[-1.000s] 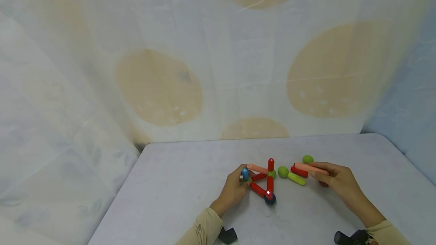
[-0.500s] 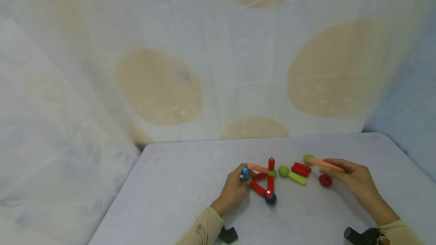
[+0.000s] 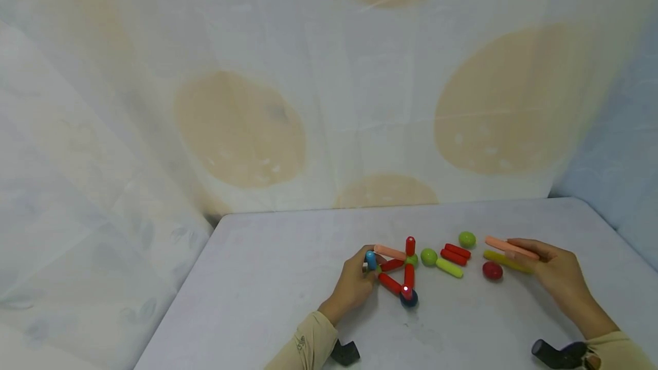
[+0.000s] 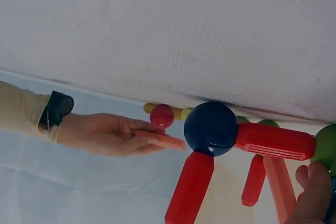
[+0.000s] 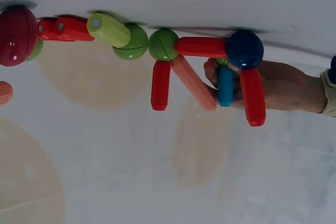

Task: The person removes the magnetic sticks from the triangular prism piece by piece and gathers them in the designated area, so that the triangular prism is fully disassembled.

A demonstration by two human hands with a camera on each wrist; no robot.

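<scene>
My left hand [image 3: 366, 267] grips the left corner of a toy frame of red rods and balls, its fingers round a short blue stick [image 3: 370, 260]. The frame joins a dark blue ball [image 3: 409, 298], a green ball [image 3: 411, 260] and a salmon stick [image 3: 389, 253]. In the right wrist view the left hand [image 5: 283, 85] pinches that blue stick [image 5: 226, 85]. My right hand [image 3: 516, 251] holds a second salmon stick [image 3: 506, 246] just above the table, right of the loose pieces. A yellow stick [image 3: 501, 258] lies under it, beside a red ball [image 3: 492, 270].
Between the hands lie a green ball [image 3: 466, 239], two red sticks [image 3: 454, 253] and a green ball with a yellow-green stick [image 3: 449, 268]. The pale table [image 3: 288, 278] ends at a spotted curtain [image 3: 241, 130] behind and on the left.
My right hand has carried the salmon stick to the right, away from the far green ball, which stays on the table. The left hand and the frame have not moved.
</scene>
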